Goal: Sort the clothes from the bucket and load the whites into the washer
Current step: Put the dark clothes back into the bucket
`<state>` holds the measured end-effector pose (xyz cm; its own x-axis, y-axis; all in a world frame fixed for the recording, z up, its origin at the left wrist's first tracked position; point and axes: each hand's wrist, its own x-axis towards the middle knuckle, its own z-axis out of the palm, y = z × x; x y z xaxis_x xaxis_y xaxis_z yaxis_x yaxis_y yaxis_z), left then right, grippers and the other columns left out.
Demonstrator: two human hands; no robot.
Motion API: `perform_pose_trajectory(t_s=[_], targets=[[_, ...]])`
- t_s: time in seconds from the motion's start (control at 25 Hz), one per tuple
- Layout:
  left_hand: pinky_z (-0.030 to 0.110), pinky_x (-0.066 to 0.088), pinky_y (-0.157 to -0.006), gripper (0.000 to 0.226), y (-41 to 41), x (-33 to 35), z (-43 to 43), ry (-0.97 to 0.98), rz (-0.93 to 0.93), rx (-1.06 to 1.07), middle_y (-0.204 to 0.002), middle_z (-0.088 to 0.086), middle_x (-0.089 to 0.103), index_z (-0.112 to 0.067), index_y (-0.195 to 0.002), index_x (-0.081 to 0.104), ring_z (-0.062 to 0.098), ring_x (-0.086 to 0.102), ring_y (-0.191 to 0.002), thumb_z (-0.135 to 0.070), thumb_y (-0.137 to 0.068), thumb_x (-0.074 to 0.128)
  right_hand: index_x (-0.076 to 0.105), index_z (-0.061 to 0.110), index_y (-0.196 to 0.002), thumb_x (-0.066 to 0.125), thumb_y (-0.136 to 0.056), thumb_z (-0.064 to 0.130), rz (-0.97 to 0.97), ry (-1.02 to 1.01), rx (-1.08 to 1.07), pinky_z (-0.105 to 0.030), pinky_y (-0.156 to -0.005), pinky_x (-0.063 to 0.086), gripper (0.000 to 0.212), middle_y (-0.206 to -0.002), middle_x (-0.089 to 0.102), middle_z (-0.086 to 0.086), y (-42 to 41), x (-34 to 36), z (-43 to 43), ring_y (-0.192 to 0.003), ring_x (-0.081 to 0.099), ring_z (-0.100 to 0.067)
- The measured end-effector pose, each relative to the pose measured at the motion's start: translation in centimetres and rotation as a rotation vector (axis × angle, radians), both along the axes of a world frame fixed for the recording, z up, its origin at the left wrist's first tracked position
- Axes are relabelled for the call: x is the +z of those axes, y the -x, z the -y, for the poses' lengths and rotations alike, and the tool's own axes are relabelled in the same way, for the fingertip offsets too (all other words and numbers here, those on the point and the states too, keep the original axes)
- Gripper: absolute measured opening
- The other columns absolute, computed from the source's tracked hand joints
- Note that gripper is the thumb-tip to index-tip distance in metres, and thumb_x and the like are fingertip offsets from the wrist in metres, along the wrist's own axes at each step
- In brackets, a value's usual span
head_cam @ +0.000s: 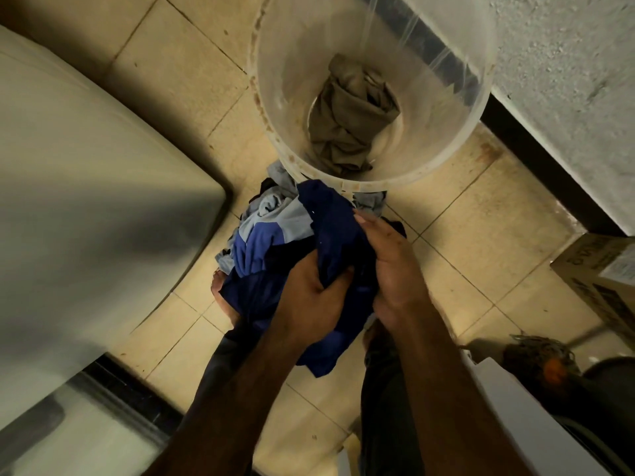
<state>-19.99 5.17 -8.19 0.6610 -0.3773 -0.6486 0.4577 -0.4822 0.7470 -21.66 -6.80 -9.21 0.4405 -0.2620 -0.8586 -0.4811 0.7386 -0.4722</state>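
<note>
Two forearms rise from the bottom edge, cut off below the elbow. Both hands are buried in a navy garment [331,218], which covers most of their fingertips. The left hand [309,293] has its fingers curled round a bunched fold of this cloth. The right hand [391,266] clasps the same garment from the other side, back of the hand towards the camera, so its palm is out of sight. Under the cloth a bare foot [220,286] shows only partly.

Just beyond the hands, a pile of clothes [264,231] in blue and grey lies on the tiled floor [464,252], and its far edge slips beneath the bucket [446,156]. At the right edge stands a cardboard box [604,280], cropped, its print too blurred to read. Nearer sits a tangled bundle [539,352] I cannot identify.

To the left the washer [86,166] is smeared and cut off, so its lid cannot be made out. Farther on, the translucent bucket holds one crumpled olive garment [350,115] at its bottom. A rough wall [567,80] stands to its right.
</note>
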Motion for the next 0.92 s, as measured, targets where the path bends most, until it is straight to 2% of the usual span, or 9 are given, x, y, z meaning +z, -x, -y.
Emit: perform_pose_trajectory(t_s=[0.12,0.24,0.36,0.48,0.6,0.68,0.76,0.84,0.92], targets=[[0.048,0.055,-0.099,0.035,-1.2,1.6,1.7,0.132,-0.104,0.090,-0.117,0.012,0.072,-0.009,-0.125,0.063,0.026,0.069,-0.110,0.005,-0.093,0.059,0.076,0.020,-0.107,0.061,-0.082,0.010,0.199,0.101,-0.089,-0.027,-0.077,0.060,0.031,-0.107,0.079,-0.008,-0.3,2.9,1.3,-0.096,0.075,-0.021],[0.042,0.054,-0.103,0.044,-1.8,2.7,2.2,0.206,-0.180,0.159,-0.123,0.008,0.071,-0.013,-0.130,0.061,0.021,0.068,-0.116,0.007,-0.091,0.059,0.071,0.011,-0.113,0.050,-0.081,-0.005,0.348,0.142,-0.142,-0.031,-0.083,0.059,0.041,-0.110,0.077,-0.008,-1.8,4.3,3.5,-0.102,0.073,-0.023],[0.048,0.052,-0.105,0.039,-2.2,2.9,2.4,0.197,-0.244,0.197,-0.122,0.010,0.072,-0.009,-0.130,0.061,0.024,0.068,-0.115,0.005,-0.094,0.059,0.062,0.004,-0.120,0.045,-0.080,-0.010,0.435,0.175,-0.138,-0.037,-0.090,0.057,0.046,-0.113,0.072,-0.012,-4.4,4.8,5.0,-0.108,0.068,-0.027],[0.044,0.053,-0.103,0.033,-2.6,3.1,2.8,0.208,-0.270,0.228,-0.117,0.007,0.074,-0.015,-0.120,0.066,0.023,0.069,-0.112,0.003,-0.093,0.062,0.056,0.001,-0.130,0.047,-0.083,-0.007,0.440,0.161,-0.198,-0.036,-0.098,0.055,0.049,-0.119,0.068,-0.010,-5.8,5.3,5.6,-0.114,0.066,-0.026],[0.037,0.056,-0.099,0.029,-2.3,3.3,2.8,0.234,-0.312,0.217,-0.111,0.006,0.075,-0.015,-0.111,0.069,0.024,0.070,-0.109,0.005,-0.092,0.060,0.065,0.003,-0.118,0.052,-0.086,0.006,0.557,0.127,-0.249,-0.046,-0.117,0.041,0.035,-0.125,0.064,-0.016,-5.3,5.8,6.5,-0.130,0.055,-0.037],[0.039,0.055,-0.100,0.028,-1.8,3.3,2.7,0.225,-0.341,0.209,-0.114,0.011,0.074,-0.010,-0.115,0.068,0.026,0.070,-0.110,0.005,-0.093,0.059,0.071,0.005,-0.110,0.054,-0.091,0.010,0.616,0.133,-0.271,-0.042,-0.116,0.041,0.026,-0.119,0.067,-0.014,-5.2,5.8,6.7,-0.126,0.058,-0.033],[0.039,0.056,-0.099,0.026,-1.7,3.2,2.8,0.223,-0.368,0.229,-0.115,0.012,0.074,-0.009,-0.116,0.068,0.026,0.070,-0.109,0.002,-0.094,0.059,0.071,0.001,-0.116,0.058,-0.095,0.012,0.495,0.123,-0.243,-0.043,-0.115,0.043,0.027,-0.122,0.070,-0.015,-5.8,4.9,6.3,-0.126,0.060,-0.032],[0.033,0.059,-0.090,0.020,-2.2,3.1,3.3,0.213,-0.388,0.270,-0.109,0.006,0.077,-0.015,-0.112,0.070,0.021,0.073,-0.103,-0.007,-0.096,0.062,0.069,0.004,-0.124,0.066,-0.094,0.017,0.153,0.238,-0.082,-0.045,-0.110,0.049,0.032,-0.124,0.071,-0.013,-6.5,3.3,5.6,-0.121,0.065,-0.030],[0.022,0.060,-0.077,0.014,-3.0,2.8,3.8,0.194,-0.401,0.312,-0.101,-0.004,0.079,-0.022,-0.105,0.071,0.014,0.075,-0.095,-0.013,-0.096,0.064,0.071,0.013,-0.122,0.071,-0.092,0.023,-0.151,0.416,0.058,-0.038,-0.101,0.055,0.032,-0.114,0.074,-0.004,-6.2,1.5,5.2,-0.109,0.069,-0.018]])
